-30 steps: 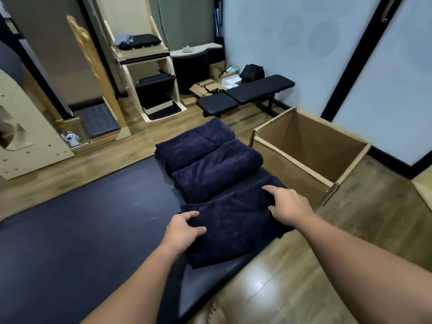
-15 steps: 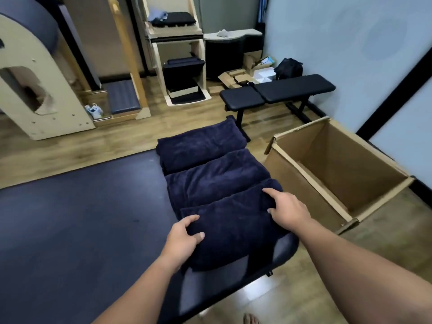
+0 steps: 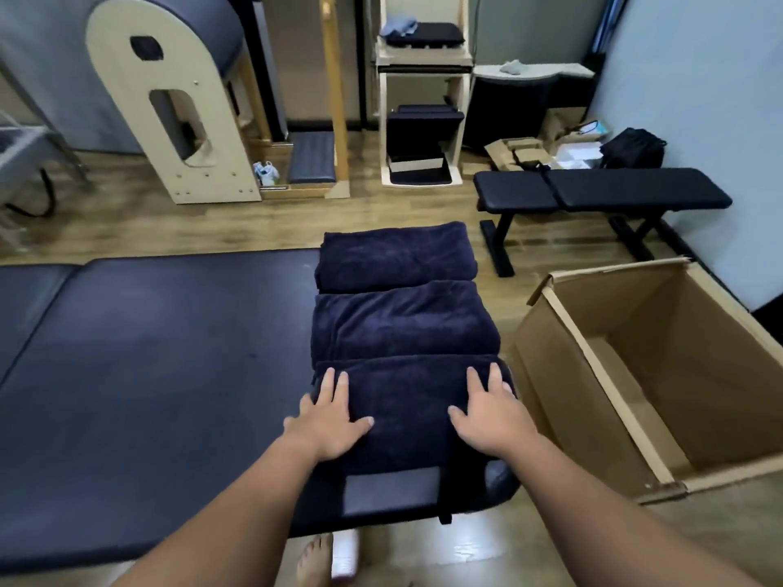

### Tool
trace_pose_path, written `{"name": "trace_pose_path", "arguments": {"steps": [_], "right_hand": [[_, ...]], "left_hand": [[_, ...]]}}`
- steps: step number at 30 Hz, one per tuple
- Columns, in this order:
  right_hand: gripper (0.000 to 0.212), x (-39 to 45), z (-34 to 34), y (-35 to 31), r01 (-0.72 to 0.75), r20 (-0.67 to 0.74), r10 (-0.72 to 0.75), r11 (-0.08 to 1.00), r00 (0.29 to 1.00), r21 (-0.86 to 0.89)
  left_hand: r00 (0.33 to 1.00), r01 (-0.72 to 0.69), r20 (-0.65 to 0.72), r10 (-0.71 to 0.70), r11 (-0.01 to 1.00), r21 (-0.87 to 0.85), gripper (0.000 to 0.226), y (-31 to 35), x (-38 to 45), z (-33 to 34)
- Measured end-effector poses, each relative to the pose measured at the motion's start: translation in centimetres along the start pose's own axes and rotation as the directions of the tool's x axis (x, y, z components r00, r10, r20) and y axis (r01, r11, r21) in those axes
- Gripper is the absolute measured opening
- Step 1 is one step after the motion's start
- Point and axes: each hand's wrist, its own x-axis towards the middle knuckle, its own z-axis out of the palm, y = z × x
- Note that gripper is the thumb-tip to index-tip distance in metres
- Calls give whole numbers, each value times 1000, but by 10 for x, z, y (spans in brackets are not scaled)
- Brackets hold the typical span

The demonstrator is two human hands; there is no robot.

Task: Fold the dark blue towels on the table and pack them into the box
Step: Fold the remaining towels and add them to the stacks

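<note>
Towels, dark blue, three in number, folded and laid in a row along the right end of the tabletop [image 3: 148, 353]: far towel [image 3: 396, 256] at the far edge, middle towel [image 3: 402, 319] touching it, near towel [image 3: 406, 408] toward the near right corner. Left hand [image 3: 330, 421] and right hand [image 3: 487, 417] flat on the near towel, fingers spread and fairly straight, pressing rather than gripping, one toward each end of it. Cardboard box [image 3: 563, 383] open on the floor just beside the tabletop's right edge, apparently empty as far as visible. Step in hand, as judged: smoothing the last fold; packing not yet begun. Next move calls for fingers slid beneath both ends, a level lift to keep the fold, and a carry rightward over the box rim.
</note>
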Motion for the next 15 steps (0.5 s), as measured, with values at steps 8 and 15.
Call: {"name": "trace_pose_path", "arguments": {"steps": [8,15], "right_hand": [[80,4,-27,-3,17,84,-9,995,996,-94],[61,-14,-16,-63,270,-34,-274,959,961,-89]], "left_hand": [[997,-2,-78,-5,995,-96,78,0,-17,-23],[961,112,-178,-212,886,-450,71,-58,-73,-14]]}}
